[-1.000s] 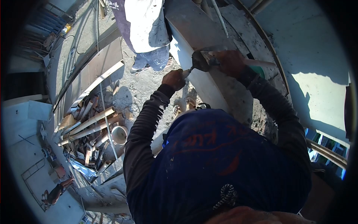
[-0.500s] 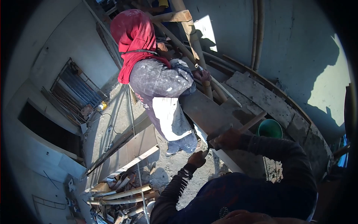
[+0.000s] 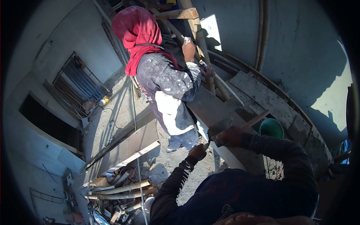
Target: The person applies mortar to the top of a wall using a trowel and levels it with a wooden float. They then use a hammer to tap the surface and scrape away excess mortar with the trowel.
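My left hand (image 3: 197,152) is closed round the handle of a small tool whose tip touches a dark flat blade. My right hand (image 3: 229,136) grips a trowel; its broad dark blade (image 3: 219,127) lies above a long board (image 3: 210,108). A wooden handle (image 3: 255,120) sticks out beyond my right hand, and whether it belongs to the same tool is hard to tell. Right of that hand stands a green bucket (image 3: 271,128).
A person in a red head cloth (image 3: 137,28) stands ahead, holding a pale rod (image 3: 225,84). Bamboo poles (image 3: 195,26) rise behind. Wood scraps (image 3: 120,187) lie lower left beside a plank bench (image 3: 123,152). Stone slabs (image 3: 262,93) run along the right wall.
The person in the red cloth has raised one hand, which now shows above the rod. My hands have stayed nearly in place, the left shifted slightly left and up with its tool.
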Demonstrator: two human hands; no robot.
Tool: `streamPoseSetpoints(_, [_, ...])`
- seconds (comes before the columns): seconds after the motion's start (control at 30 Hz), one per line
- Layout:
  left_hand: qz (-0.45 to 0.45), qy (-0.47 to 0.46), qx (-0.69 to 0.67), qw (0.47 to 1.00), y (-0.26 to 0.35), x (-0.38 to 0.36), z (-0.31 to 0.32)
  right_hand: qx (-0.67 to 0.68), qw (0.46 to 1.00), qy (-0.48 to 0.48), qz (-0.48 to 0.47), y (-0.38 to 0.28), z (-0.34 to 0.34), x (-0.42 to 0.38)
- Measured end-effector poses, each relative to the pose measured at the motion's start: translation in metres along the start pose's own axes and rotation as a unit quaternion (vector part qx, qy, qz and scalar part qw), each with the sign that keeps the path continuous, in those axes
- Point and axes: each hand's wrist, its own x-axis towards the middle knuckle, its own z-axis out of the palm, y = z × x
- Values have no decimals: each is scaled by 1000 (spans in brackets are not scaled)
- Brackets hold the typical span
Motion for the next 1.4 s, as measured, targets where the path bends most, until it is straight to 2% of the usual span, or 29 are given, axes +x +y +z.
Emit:
streamPoseSetpoints(0.1, [29,17,-3,999,-4,6,12,-62,997,-14,50,10,19,25])
streamPoseSetpoints(0.13, [64,23,22,997,-7,9,14,-41,998,-23,46,2,-1,26])
streamPoseSetpoints(0.23, [7,7,-3,1000,7,-1,-2,-62,997,-40,19,8,0,12])
streamPoseSetpoints(0.27, [8,7,-2,1000,4,2,2,-7,1000,-3,5,9,-1,6])
streamPoseSetpoints(0.37, [23,12,-15,1000,12,-8,-9,-65,998,1,26,8,2,20])
streamPoseSetpoints(0.47, [6,-12,-34,999,5,-6,-3,-70,997,-10,40,6,13,27])
streamPoseSetpoints(0.6, [-12,-10,-43,999,13,-19,-17,-36,999,-20,9,-3,-7,12])
streamPoseSetpoints(0.67, [-7,-2,-43,999,11,-17,-15,-81,996,5,29,11,20,20])
streamPoseSetpoints(0.7, [-2,1,-45,999,9,-18,-11,-76,997,-2,31,9,20,20])
streamPoseSetpoints(0.77, [-4,-7,-36,999,10,-18,-13,-68,996,47,17,12,18,27])
streamPoseSetpoints(0.87, [-11,3,-23,1000,4,-17,-8,-46,998,-27,39,-9,-2,10])
streamPoseSetpoints(0.93, [-18,11,-45,999,7,-20,-8,-43,998,-6,36,-7,5,10])
streamPoseSetpoints(0.97, [-13,15,-30,999,-2,-12,4,-45,997,34,59,1,18,16])
streamPoseSetpoints(1.0, [-12,15,-25,999,-4,-8,3,-106,992,39,58,15,34,25])
streamPoseSetpoints(1.1, [-14,25,-16,999,-2,-10,9,-106,990,2,89,15,16,30])
streamPoseSetpoints(1.17, [-9,34,-38,999,0,-12,5,-60,998,17,26,2,11,14])
streamPoseSetpoints(1.27, [-26,27,-47,998,1,-12,11,-72,996,29,47,1,12,15])
streamPoseSetpoints(1.4, [-24,20,-73,997,0,-14,10,-132,987,-50,80,8,16,37])
